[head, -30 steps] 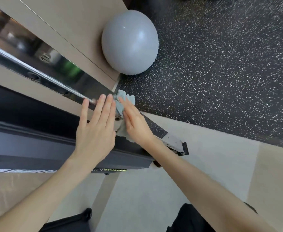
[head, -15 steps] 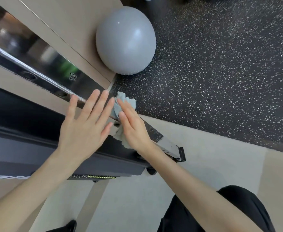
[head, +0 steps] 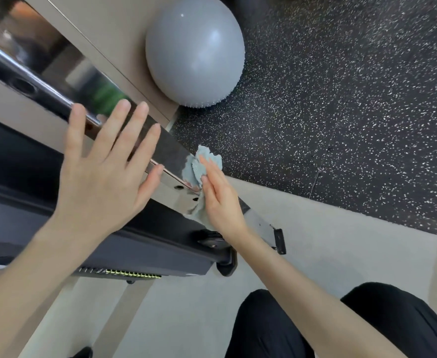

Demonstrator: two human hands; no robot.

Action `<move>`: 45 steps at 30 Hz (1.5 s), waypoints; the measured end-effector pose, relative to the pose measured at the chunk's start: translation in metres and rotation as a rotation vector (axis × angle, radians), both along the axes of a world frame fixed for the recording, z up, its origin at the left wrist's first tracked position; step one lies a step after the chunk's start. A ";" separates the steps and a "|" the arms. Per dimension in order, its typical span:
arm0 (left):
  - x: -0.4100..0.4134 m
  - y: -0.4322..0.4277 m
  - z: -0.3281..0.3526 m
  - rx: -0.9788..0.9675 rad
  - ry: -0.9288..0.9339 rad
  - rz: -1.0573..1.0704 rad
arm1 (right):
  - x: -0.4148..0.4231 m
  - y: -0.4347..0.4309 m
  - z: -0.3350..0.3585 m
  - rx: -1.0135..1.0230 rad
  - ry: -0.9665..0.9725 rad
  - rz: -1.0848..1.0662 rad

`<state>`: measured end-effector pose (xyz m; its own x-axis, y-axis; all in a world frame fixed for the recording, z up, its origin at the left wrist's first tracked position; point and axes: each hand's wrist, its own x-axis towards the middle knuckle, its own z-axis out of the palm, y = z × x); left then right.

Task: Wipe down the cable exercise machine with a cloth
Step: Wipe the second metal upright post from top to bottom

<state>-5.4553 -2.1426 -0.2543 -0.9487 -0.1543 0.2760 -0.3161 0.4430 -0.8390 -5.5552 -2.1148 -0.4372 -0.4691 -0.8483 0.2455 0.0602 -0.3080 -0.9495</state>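
The cable machine's shiny metal upright runs diagonally from upper left down to its foot near the floor, with a dark grey frame part beside it. My right hand presses a crumpled light blue cloth flat against the lower stretch of the upright, fingers straight over the cloth. My left hand hovers with spread fingers over the upright farther up, holding nothing. Part of the cloth is hidden under my right palm.
A large grey exercise ball rests on the black speckled rubber floor against a beige wall panel. A pale floor strip borders the machine's foot bracket. My dark-trousered knees show at the bottom.
My right hand has slid the cloth down the upright towards its foot. My left hand has pulled back from the cloth and spread its fingers. The view has moved closer.
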 end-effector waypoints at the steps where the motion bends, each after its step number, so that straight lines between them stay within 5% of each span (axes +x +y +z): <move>1: 0.001 0.002 -0.012 0.008 0.000 0.006 | 0.000 -0.001 0.003 -0.019 -0.008 -0.007; 8: 0.008 0.002 -0.062 0.002 -0.014 0.047 | 0.001 -0.010 0.006 -0.266 0.064 -0.036; 18: 0.006 0.002 -0.112 -0.013 -0.071 0.049 | 0.003 0.007 -0.108 0.028 -0.020 0.008; 27: 0.005 0.007 -0.143 0.059 -0.089 0.041 | 0.005 0.003 -0.091 -0.150 0.025 -0.016; 37: 0.002 0.014 -0.195 0.133 -0.147 0.045 | 0.012 0.011 -0.198 0.081 -0.074 -0.062; 45: 0.001 0.014 -0.214 0.153 -0.186 0.085 | 0.011 0.003 -0.181 -0.009 -0.039 -0.046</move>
